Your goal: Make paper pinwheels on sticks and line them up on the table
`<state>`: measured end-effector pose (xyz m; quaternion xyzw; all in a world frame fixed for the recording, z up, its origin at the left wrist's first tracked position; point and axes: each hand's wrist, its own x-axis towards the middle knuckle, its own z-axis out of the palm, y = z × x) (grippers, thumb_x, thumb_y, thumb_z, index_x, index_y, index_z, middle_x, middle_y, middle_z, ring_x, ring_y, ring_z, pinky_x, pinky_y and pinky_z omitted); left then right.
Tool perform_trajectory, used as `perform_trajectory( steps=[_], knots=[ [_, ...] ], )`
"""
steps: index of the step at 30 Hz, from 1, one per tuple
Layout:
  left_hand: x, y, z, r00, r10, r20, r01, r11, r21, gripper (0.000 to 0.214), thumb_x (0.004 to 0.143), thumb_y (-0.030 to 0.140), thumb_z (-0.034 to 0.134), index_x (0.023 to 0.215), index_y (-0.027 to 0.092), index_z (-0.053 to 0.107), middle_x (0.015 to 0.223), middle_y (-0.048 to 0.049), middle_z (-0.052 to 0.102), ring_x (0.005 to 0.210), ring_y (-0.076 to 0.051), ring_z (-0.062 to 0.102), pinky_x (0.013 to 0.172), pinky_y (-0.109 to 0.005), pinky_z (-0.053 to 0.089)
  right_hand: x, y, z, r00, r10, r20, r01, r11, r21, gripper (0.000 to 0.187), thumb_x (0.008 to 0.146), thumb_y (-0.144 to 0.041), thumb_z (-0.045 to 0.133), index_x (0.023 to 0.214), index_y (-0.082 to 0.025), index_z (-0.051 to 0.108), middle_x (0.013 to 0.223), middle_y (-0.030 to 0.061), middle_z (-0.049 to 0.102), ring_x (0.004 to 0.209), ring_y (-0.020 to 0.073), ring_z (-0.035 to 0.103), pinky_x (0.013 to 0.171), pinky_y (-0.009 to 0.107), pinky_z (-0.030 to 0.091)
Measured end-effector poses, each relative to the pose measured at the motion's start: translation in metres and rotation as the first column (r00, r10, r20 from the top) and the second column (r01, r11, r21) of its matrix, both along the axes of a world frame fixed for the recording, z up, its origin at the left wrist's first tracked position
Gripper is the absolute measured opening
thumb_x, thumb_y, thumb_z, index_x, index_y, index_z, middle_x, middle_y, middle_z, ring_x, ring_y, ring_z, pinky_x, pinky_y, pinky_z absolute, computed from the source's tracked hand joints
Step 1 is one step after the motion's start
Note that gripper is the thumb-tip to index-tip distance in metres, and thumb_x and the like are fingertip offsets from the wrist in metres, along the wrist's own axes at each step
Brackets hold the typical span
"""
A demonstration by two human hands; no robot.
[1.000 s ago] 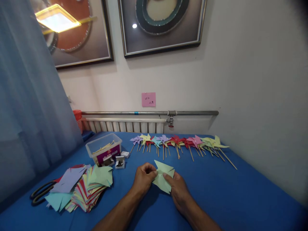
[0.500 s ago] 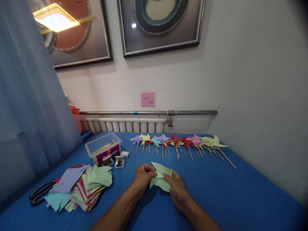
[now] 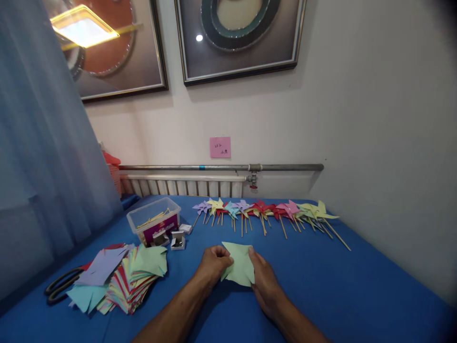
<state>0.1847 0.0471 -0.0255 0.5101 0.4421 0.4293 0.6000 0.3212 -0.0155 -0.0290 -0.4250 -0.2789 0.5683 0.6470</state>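
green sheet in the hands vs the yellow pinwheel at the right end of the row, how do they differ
The green sheet is held between the left hand and right hand, while the yellow pinwheel lies on the table. The green sheet is nearly flat; the yellow pinwheel has folded blades. The yellow pinwheel has a stick; the green sheet shows none. Both look like paper.
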Motion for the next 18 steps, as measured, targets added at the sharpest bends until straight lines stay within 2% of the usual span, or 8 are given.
perform_trajectory(
  steps=[3,7,12,18],
  knots=[
    [0.001,-0.001,0.0,1.0,0.011,-0.012,-0.011,1.0,-0.004,0.021,0.051,0.022,0.08,0.058,0.018,0.061,0.049,0.0037,0.055,0.045,-0.009,0.043,0.049,-0.024,0.032,0.001,0.001,-0.001,1.0,-0.004,-0.018,0.004,0.999,-0.036,0.046,0.077,-0.06,0.079,0.101,-0.021,0.074,0.083,0.0067,0.081,0.082,0.03,0.077,0.067,0.037,0.059],
    [0.002,0.0,0.0,1.0,0.018,-0.024,-0.018,1.0,-0.011,0.02,0.051,0.02,0.078,0.056,0.018,0.059,0.047,0.0041,0.054,0.044,-0.009,0.043,0.049,-0.024,0.031,0.0,0.002,-0.001,1.0,-0.002,-0.009,0.002,1.0,-0.012,0.042,0.074,-0.055,0.083,0.096,-0.02,0.073,0.079,0.0048,0.08,0.075,0.0271,0.076,0.06,0.033,0.055],
    [0.003,0.0,0.0,0.999,0.019,-0.043,-0.02,1.0,-0.009,0.019,0.052,0.021,0.077,0.056,0.019,0.059,0.049,0.0027,0.057,0.045,-0.01,0.045,0.049,-0.025,0.034,0.0,0.001,0.001,0.999,0.038,0.019,-0.038,0.999,0.011,0.041,0.067,-0.049,0.09,0.088,-0.019,0.071,0.067,0.0007,0.074,0.058,0.0184,0.066,0.055,0.028,0.048],
    [0.001,-0.002,0.001,1.0,0.005,-0.016,-0.005,1.0,-0.026,0.021,0.052,0.023,0.078,0.059,0.018,0.059,0.05,0.0023,0.058,0.046,-0.011,0.047,0.049,-0.025,0.035,0.001,0.008,-0.01,0.995,-0.053,0.08,0.056,0.998,-0.037,0.052,0.054,-0.044,0.094,0.091,-0.019,0.068,0.068,-0.0019,0.071,0.056,0.016,0.062,0.055,0.027,0.047]
  ],
)
